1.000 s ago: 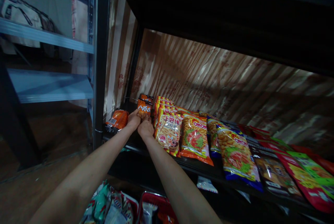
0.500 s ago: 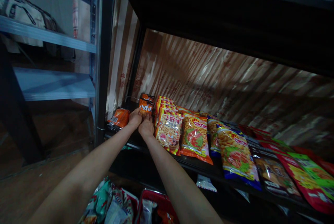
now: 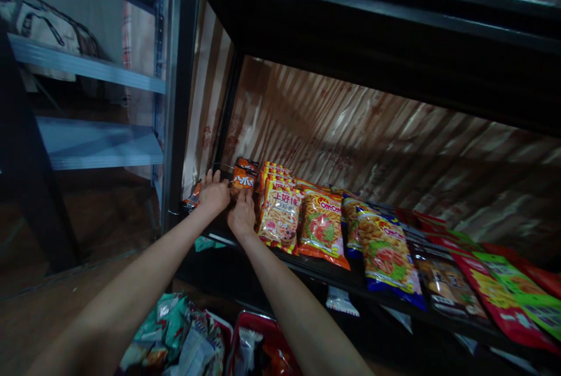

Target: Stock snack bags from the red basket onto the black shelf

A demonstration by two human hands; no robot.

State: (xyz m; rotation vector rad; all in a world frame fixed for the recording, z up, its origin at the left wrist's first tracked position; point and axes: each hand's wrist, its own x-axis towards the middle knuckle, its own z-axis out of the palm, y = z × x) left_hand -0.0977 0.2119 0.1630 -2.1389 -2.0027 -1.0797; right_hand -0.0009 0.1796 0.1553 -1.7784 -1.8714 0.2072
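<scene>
An orange-and-black snack bag (image 3: 243, 178) stands upright at the left end of the black shelf, with another like it just behind. My right hand (image 3: 242, 216) rests its outstretched fingers on the lower front of the standing bag. My left hand (image 3: 214, 193) is open with its fingers apart, between that bag and a second orange bag (image 3: 193, 195) lying at the shelf's left edge. The left hand covers most of the lying bag, so I cannot tell whether they touch. Close to the right hand's right side is a row of yellow-and-red snack bags (image 3: 280, 215).
Orange (image 3: 323, 227) and blue-edged snack bags (image 3: 389, 250) continue along the shelf (image 3: 307, 262). Below stand a red basket (image 3: 263, 318) and a heap of packets (image 3: 175, 329). A black post (image 3: 177, 101) rises at the left, beside blue shelving (image 3: 105, 145).
My left hand has let go of the standing orange bag and moved left, its fingers now spread. The right hand stays at the bag. The view has shifted slightly.
</scene>
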